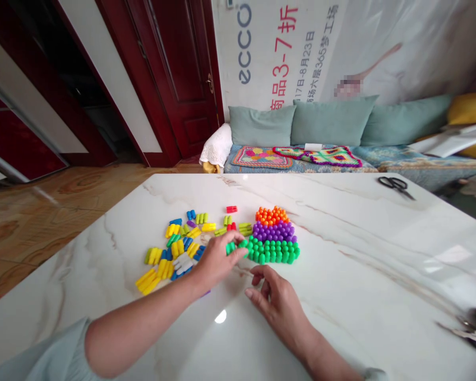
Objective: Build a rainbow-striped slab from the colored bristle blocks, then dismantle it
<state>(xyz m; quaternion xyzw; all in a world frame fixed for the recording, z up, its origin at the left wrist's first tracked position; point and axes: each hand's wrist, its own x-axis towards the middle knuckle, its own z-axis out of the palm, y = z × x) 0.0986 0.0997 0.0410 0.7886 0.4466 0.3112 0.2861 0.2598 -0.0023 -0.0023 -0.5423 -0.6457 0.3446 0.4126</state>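
I see a glossy white marble-patterned tabletop (341, 296) veined in grey and tan. Rounded plastic pieces show 3 solid colours: orange (273, 216), purple (273, 231), green (275, 251). I also make out 3 plain sage-green cushions (331, 121) and a multicoloured crocheted mat (263, 156) with a red-pink border.

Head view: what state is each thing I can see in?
Left hand: pinching a green piece
Right hand: empty, fingers curled
Green cluster: gathered, standing
Yellow pieces: scattered
Scissors: lying flat, apparently closed
Door: closed
Cushions: propped up
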